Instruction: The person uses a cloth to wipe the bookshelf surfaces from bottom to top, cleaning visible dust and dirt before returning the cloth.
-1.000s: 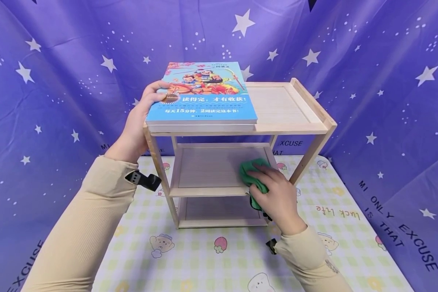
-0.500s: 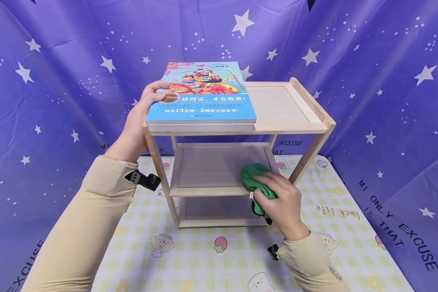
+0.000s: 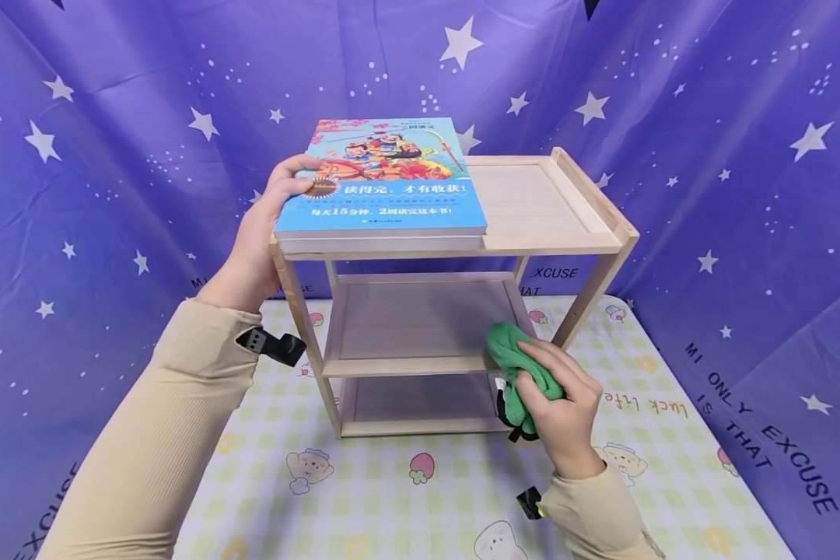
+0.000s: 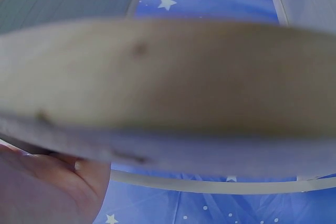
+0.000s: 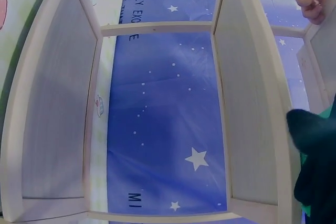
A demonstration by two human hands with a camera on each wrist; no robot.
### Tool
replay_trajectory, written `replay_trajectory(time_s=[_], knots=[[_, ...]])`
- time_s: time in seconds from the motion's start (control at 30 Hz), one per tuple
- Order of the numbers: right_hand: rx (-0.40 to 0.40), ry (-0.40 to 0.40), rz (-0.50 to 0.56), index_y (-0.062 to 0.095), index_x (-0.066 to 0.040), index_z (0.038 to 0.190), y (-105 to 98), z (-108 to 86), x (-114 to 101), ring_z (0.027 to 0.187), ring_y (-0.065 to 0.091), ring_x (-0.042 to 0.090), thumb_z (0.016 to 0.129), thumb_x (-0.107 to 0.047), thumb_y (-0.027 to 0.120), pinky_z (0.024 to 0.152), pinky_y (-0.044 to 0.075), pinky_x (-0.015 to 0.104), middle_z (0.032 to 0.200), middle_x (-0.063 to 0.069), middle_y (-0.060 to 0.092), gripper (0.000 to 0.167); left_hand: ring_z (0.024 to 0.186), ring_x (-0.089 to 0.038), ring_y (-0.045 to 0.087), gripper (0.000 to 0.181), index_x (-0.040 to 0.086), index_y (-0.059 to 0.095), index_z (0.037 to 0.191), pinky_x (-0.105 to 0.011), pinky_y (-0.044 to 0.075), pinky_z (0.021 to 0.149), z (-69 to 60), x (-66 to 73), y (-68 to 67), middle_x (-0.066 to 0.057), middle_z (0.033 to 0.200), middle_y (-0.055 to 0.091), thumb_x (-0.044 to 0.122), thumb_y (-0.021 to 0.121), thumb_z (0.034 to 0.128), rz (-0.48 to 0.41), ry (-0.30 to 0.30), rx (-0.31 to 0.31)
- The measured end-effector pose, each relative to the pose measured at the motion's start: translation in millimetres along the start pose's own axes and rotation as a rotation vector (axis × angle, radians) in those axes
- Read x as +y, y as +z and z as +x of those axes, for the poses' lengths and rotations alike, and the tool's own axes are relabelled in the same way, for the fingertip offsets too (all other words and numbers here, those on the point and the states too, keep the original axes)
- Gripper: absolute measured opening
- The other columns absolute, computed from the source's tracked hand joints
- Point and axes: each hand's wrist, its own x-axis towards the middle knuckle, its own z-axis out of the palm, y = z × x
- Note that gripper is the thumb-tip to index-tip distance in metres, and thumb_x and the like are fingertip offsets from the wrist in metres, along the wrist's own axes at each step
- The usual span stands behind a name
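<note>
A small three-tier wooden shelf stands on the table. On the left half of its top tier lies a thick blue book with a cartoon cover. My left hand grips the shelf's upper left end, with fingers against the book's left edge. Curled fingers of that hand also show in the right wrist view. My right hand holds a bunched green cloth at the right front end of the middle tier. Whether the cloth touches the wood is hard to tell.
A checked tablecloth with cartoon prints covers the table. Purple star-patterned curtain hangs behind and at both sides. The shelf's right front leg stands near my right hand, and the lower tier sits low over the table.
My right hand has drawn the green cloth right and towards me, away from the middle tier's surface to its front corner. My left hand keeps its place on the shelf.
</note>
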Motion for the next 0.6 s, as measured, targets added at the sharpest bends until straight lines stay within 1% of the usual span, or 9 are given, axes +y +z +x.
replay_trajectory(time_s=[0.2,0.37,0.43,0.6], knots=[[0.002,0.025,0.014,0.074,0.012,0.092,-6.6,-1.3,-4.7,0.101,0.069,0.009,0.067,0.015,0.063,0.089,0.052,0.02,0.101,0.012,0.075,0.027,0.136,-0.03,0.038,0.024,0.033,0.046,0.121,-0.036,0.033,0.107,0.2,-1.1,0.4,-0.008,0.157,0.025,0.025,0.038,0.1003,-0.03,0.022,-0.003],[-0.001,0.01,0.034,0.073,0.014,0.091,-14.7,-0.3,-7.9,0.101,0.069,0.01,0.066,0.016,0.062,0.089,0.052,0.02,0.104,0.004,0.075,0.027,0.137,-0.031,0.037,0.024,0.034,0.044,0.123,-0.039,0.032,0.109,0.1,-0.6,0.7,-0.008,0.157,0.025,0.027,0.039,0.1005,-0.01,0.015,-0.008],[-0.005,0.006,0.044,0.073,0.014,0.091,-19.1,0.4,-9.5,0.102,0.069,0.01,0.066,0.017,0.061,0.089,0.052,0.02,0.104,0.002,0.075,0.027,0.136,-0.031,0.038,0.024,0.034,0.044,0.123,-0.038,0.033,0.108,0.6,-0.7,0.6,-0.009,0.157,0.025,0.027,0.039,0.1004,-0.008,0.015,-0.011],[0.001,0.007,0.059,0.072,0.015,0.091,-29.6,2.3,-12.8,0.1,0.07,0.011,0.066,0.019,0.06,0.088,0.052,0.019,0.104,0.005,0.075,0.029,0.133,-0.029,0.041,0.023,0.034,0.045,0.121,-0.033,0.035,0.103,1.2,-1.0,0.3,-0.009,0.156,0.027,0.027,0.039,0.1002,-0.019,0.023,-0.009]])
